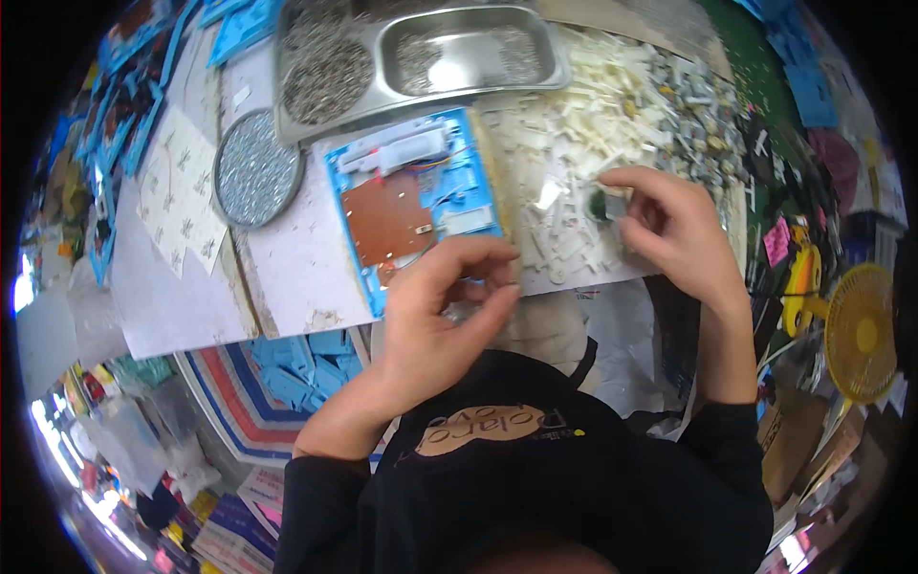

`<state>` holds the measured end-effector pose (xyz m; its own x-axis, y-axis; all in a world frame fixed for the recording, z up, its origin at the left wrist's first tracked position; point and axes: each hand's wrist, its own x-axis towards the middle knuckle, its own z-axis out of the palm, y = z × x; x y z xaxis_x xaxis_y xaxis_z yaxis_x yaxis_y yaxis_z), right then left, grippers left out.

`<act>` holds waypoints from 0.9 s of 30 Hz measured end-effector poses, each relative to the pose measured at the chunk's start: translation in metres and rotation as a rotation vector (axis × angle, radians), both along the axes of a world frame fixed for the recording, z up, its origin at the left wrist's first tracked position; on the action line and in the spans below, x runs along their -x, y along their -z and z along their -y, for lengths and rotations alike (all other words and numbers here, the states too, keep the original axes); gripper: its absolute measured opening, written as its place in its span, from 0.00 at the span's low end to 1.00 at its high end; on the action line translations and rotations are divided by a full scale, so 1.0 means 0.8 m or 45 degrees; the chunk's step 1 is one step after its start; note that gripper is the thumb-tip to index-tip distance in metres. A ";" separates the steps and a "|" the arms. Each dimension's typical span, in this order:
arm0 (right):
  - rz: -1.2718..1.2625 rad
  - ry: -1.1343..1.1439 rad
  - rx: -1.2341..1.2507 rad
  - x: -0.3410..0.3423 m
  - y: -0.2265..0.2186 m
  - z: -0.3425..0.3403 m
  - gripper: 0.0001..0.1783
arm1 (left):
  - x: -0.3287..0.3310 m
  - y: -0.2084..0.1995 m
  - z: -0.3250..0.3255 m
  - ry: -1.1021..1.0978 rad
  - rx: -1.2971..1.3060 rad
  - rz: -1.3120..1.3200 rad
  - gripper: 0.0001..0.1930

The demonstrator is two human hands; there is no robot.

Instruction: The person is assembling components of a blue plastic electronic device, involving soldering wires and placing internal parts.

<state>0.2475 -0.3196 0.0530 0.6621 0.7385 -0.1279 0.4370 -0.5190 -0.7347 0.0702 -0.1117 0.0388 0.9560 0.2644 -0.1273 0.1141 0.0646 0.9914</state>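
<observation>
A blue plastic casing point(360, 237) lies on the table with a brown circuit board point(387, 215), a pale grey module point(416, 148) and thin coloured wires inside. My left hand point(445, 311) is at its near right corner, fingers curled and thumb close to the fingertips. Whatever those fingers hold, if anything, is too small to make out. Over the heap of white plastic parts point(574, 249), my right hand point(679, 230) has its thumb and forefinger around a small grey piece point(615, 207). A dark green round spot point(598, 204) shows beside that piece.
A steel tray point(564, 72) of small metal parts stands at the back. Left of the casing is a round dish of screws point(258, 167). Mixed small parts point(703, 115) lie far right. A striped bag point(220, 383) of blue pieces and a yellow fan point(861, 333) flank me.
</observation>
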 end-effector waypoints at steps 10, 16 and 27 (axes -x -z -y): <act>-1.195 0.058 -0.615 0.053 0.021 -0.045 0.27 | -0.006 0.015 -0.005 0.049 -0.077 0.052 0.21; -1.175 0.063 -0.539 0.052 0.019 -0.051 0.27 | -0.006 0.017 -0.007 0.036 -0.083 0.087 0.21; -0.082 -0.262 -0.440 0.054 0.007 -0.052 0.28 | -0.009 0.025 -0.019 -0.071 -0.846 0.629 0.15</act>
